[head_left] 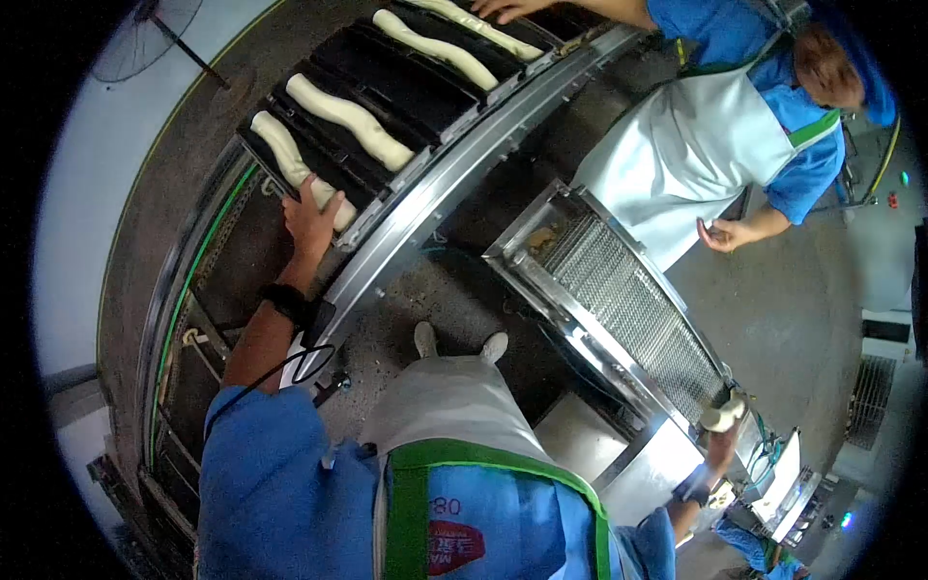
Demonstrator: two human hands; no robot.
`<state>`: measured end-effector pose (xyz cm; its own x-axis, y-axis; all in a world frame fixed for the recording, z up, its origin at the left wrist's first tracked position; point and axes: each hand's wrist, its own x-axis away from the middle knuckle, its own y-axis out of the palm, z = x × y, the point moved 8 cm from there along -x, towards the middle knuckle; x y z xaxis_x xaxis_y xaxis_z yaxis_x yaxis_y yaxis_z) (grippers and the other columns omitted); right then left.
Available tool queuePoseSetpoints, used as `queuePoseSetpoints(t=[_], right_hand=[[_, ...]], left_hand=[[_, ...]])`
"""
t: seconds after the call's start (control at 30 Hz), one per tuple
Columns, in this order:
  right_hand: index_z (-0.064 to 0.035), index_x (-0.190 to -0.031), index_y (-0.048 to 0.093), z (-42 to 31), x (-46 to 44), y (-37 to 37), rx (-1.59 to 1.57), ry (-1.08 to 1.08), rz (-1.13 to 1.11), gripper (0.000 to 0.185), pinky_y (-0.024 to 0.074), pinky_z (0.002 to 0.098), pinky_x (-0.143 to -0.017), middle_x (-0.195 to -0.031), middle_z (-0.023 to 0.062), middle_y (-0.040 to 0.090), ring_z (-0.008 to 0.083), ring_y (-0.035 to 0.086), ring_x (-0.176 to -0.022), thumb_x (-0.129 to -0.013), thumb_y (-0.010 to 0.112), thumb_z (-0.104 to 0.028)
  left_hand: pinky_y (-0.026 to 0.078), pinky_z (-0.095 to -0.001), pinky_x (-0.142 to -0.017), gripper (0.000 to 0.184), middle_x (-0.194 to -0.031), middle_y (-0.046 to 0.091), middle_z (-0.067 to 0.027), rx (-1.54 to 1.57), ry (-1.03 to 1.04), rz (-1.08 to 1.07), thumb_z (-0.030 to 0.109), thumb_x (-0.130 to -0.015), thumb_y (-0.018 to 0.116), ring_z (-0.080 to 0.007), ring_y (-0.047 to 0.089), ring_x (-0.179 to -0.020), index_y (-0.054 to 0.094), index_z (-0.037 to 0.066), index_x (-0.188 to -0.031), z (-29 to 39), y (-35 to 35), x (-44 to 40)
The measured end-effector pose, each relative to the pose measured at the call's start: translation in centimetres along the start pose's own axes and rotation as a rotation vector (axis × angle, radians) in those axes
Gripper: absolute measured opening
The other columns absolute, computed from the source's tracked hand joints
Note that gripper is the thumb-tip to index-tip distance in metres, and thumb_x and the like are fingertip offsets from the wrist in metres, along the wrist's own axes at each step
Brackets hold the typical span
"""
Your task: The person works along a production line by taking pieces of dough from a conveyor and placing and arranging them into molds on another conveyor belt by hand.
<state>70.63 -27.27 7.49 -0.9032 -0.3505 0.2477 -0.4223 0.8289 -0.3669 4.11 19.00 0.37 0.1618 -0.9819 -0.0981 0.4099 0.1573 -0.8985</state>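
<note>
My left hand (pixel 311 224) reaches up to the nearest black pan, fingers apart, resting on the lower end of a long pale dough roll (pixel 280 145). Off to the right, my right hand (pixel 723 440) is closed around a pale dough piece (pixel 721 416) at the near end of a metal mesh conveyor (pixel 628 304). More dough rolls, such as this dough roll (pixel 350 121) and a farther dough roll (pixel 435 46), lie lengthwise in the black pans (pixel 372 82). Part of my right hand's fingers is hidden by the dough.
A curved steel rail (pixel 425 184) runs along the pans. Across from me a co-worker in a white apron (pixel 686 145) stands behind the mesh conveyor; one co-worker's hand (pixel 730 234) hangs near it, the other hand (pixel 507 8) is at the far pans. A wire fan guard (pixel 145 39) stands upper left.
</note>
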Motion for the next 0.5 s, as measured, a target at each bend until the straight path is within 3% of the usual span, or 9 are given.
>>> queuePoseSetpoints(t=[0.1, 0.2, 0.27, 0.3, 0.33, 0.37, 0.4, 0.47, 0.5], right_hand=[[-0.0016, -0.101, 0.043, -7.6, 3.1, 3.9, -0.044, -0.094, -0.065, 0.036, 0.0425, 0.0243, -0.062, -0.089, 0.0109, 0.051, 0.0155, 0.052, -0.077, -0.076, 0.042, -0.028], [-0.0012, -0.103, 0.043, -15.7, 5.6, 9.6, -0.074, -0.197, -0.151, 0.037, 0.0427, 0.0224, -0.062, -0.091, 0.0107, 0.051, 0.0144, 0.052, -0.079, -0.077, 0.041, -0.027], [-0.0009, -0.105, 0.042, -20.5, 6.7, 13.7, -0.084, -0.241, -0.244, 0.038, 0.0428, 0.0212, -0.062, -0.093, 0.0106, 0.051, 0.0138, 0.052, -0.08, -0.077, 0.041, -0.027], [0.0, -0.104, 0.042, -22.5, 7.5, 15.9, -0.112, -0.383, -0.387, 0.038, 0.0425, 0.0202, -0.063, -0.093, 0.0103, 0.052, 0.0135, 0.052, -0.081, -0.077, 0.042, -0.027], [0.0006, -0.103, 0.043, -24.8, 9.1, 18.7, 0.205, -0.477, -0.303, 0.037, 0.0418, 0.0191, -0.063, -0.09, 0.0097, 0.053, 0.0127, 0.053, -0.077, -0.077, 0.043, -0.026], [0.0, -0.102, 0.045, -25.7, 9.9, 22.1, 0.026, -0.423, -0.372, 0.034, 0.0425, 0.0199, -0.061, -0.086, 0.0089, 0.054, 0.0128, 0.053, -0.075, -0.077, 0.044, -0.023], [0.001, -0.105, 0.041, -26.5, 9.8, 25.8, 0.04, -0.491, -0.562, 0.036, 0.0435, 0.0204, -0.06, -0.09, 0.0115, 0.052, 0.0146, 0.054, -0.075, -0.077, 0.043, -0.022], [0.0021, -0.112, 0.03, -28.8, 12.7, 33.8, -0.254, -0.387, -0.932, 0.042, 0.0449, 0.0257, -0.064, -0.097, 0.0172, 0.047, 0.018, 0.052, -0.078, -0.077, 0.04, -0.018], [0.0021, -0.111, 0.031, -29.5, 14.2, 39.0, -0.175, -0.359, -1.288, 0.042, 0.0451, 0.0253, -0.063, -0.096, 0.0176, 0.048, 0.0169, 0.052, -0.078, -0.075, 0.042, -0.016]], left_hand=[[0.027, -0.0426, -0.078, 0.06, -0.1, 0.031, -0.0234, -0.051, 0.041, 0.057, 0.042, -0.068, 0.053, -0.0341, 0.034, -0.091, 0.029, 0.011, -0.114, 1.0, -0.7, 0.4], [0.026, -0.043, -0.079, 0.059, -0.101, 0.03, -0.0231, -0.036, -0.025, -0.048, 0.04, -0.068, 0.053, -0.0341, 0.033, -0.092, 0.029, 0.012, -0.114, 1.8, -2.0, 0.5], [0.025, -0.0425, -0.08, 0.059, -0.103, 0.028, -0.0236, -0.05, -0.045, -0.048, 0.039, -0.068, 0.054, -0.0351, 0.032, -0.093, 0.029, 0.012, -0.114, 2.4, -2.9, 1.2], [0.024, -0.0425, -0.08, 0.059, -0.104, 0.027, -0.0241, -0.036, -0.056, -0.064, 0.039, -0.068, 0.054, -0.0357, 0.031, -0.094, 0.029, 0.012, -0.114, 2.4, -2.0, 1.5], [0.023, -0.0425, -0.081, 0.059, -0.105, 0.026, -0.0247, -0.022, -0.068, -0.081, 0.038, -0.068, 0.054, -0.0363, 0.029, -0.096, 0.029, 0.012, -0.114, 2.2, -1.1, 1.9], [0.021, -0.0428, -0.083, 0.059, -0.11, 0.021, -0.0273, -0.02, -0.113, -0.119, 0.037, -0.068, 0.054, -0.0384, 0.025, -0.101, 0.027, 0.013, -0.115, 2.1, -1.5, 2.3], [0.021, -0.0428, -0.083, 0.059, -0.11, 0.021, -0.0273, -0.01, -0.125, -0.111, 0.037, -0.068, 0.054, -0.0384, 0.025, -0.101, 0.027, 0.013, -0.115, 2.1, -1.5, 2.8], [0.02, -0.043, -0.085, 0.059, -0.113, 0.018, -0.029, -0.007, -0.056, -0.075, 0.036, -0.069, 0.054, -0.0396, 0.022, -0.104, 0.026, 0.013, -0.116, 2.6, -1.8, 3.7], [0.018, -0.0432, -0.086, 0.062, -0.115, 0.016, -0.0298, 0.04, -0.051, -0.08, 0.035, -0.067, 0.055, -0.0394, 0.02, -0.107, 0.025, 0.013, -0.117, 2.7, -1.9, 4.1]])
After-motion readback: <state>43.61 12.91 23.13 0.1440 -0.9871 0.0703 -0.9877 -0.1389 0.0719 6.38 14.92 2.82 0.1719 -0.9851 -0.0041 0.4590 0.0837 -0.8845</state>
